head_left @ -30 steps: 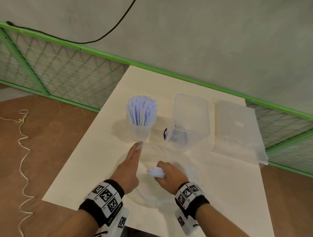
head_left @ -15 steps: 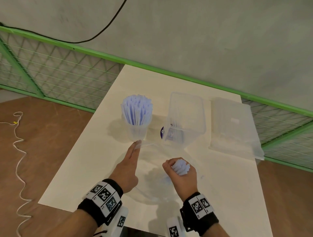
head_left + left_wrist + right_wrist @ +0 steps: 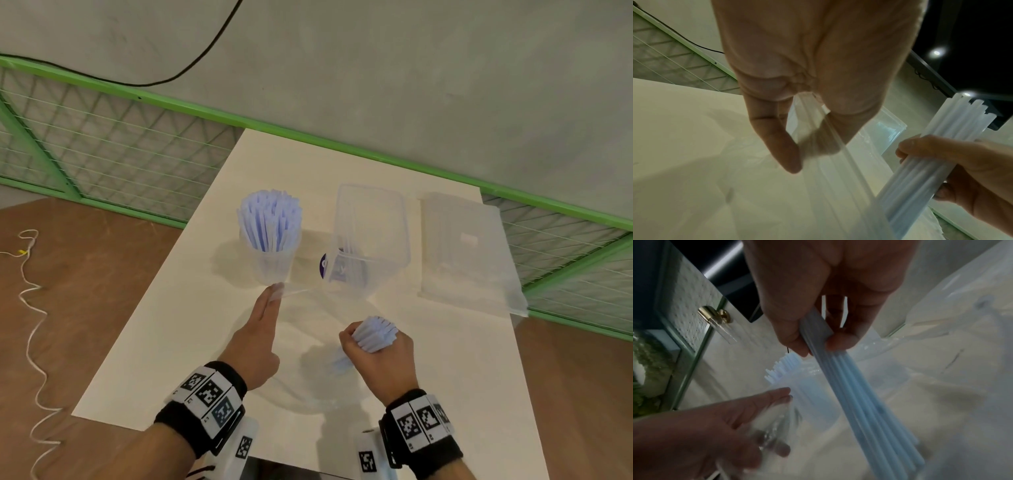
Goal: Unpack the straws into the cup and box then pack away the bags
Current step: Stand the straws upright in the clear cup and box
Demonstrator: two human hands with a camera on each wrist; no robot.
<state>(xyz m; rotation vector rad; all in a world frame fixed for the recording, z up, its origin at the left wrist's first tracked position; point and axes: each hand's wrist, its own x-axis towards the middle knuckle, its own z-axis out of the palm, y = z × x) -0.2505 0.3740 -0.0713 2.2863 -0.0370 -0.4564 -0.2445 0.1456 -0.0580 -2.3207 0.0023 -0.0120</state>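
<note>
Clenching a straw bundle [image 3: 375, 334] in right hand [image 3: 380, 356], left hand [image 3: 255, 342] pinching bag [image 3: 308, 394] edge.

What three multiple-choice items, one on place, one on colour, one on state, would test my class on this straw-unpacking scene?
1. Where is the cup?
A. left of the box
B. on the lid
C. on the floor

2. What colour are the straws?
A. red
B. pale blue
C. black

3. What is the right hand doing?
A. resting flat
B. gripping straws
C. lifting the lid

Answers: 1 A, the head view shows the cup left of the box; 2 B, the bundle looks pale blue; 3 B, its fingers curl round the bundle while the left hand pinches the bag.
</note>
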